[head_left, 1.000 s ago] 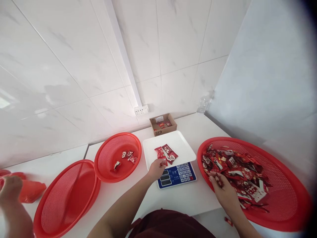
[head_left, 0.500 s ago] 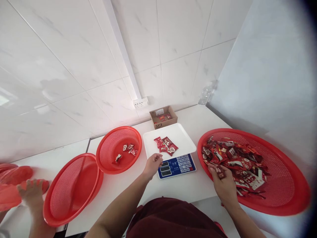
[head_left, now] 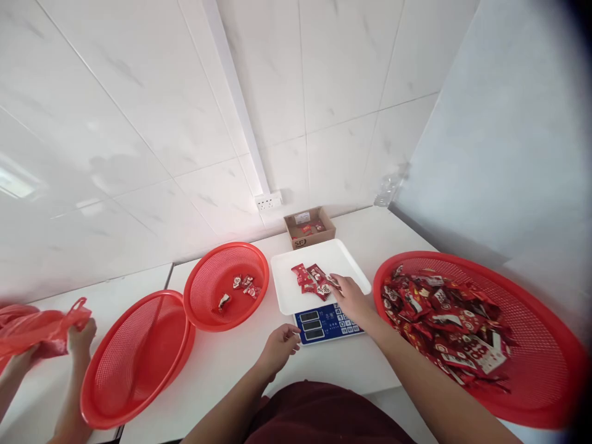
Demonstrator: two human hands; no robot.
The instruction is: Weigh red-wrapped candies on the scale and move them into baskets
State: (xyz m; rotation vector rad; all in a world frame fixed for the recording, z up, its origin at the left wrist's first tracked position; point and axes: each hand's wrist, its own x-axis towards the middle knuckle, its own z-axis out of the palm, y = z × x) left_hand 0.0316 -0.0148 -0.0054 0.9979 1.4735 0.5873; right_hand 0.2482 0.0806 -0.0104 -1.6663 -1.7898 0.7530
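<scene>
A white tray (head_left: pixel 342 259) sits on a blue-faced scale (head_left: pixel 326 320) in the middle of the table, with several red candy packets (head_left: pixel 309 276) on it. My right hand (head_left: pixel 352 295) reaches over the tray's front right edge, fingers pinched on a red packet (head_left: pixel 333 282) beside that pile. My left hand (head_left: pixel 280 346) rests on the table just left of the scale's keypad, fingers loosely curled and holding nothing that I can see.
A big red basket (head_left: pixel 550 382) full of candy packets lies at the right. A small red basket (head_left: pixel 203 296) with several packets and a larger empty one (head_left: pixel 134 364) stand at the left. A cardboard box (head_left: pixel 309 227) sits by the wall. Another person's hands (head_left: pixel 78 336) hold a red bag (head_left: pixel 32 327) at far left.
My right hand left the big basket and came over to the tray with a packet. My left hand drew back from the tray to the table by the scale.
</scene>
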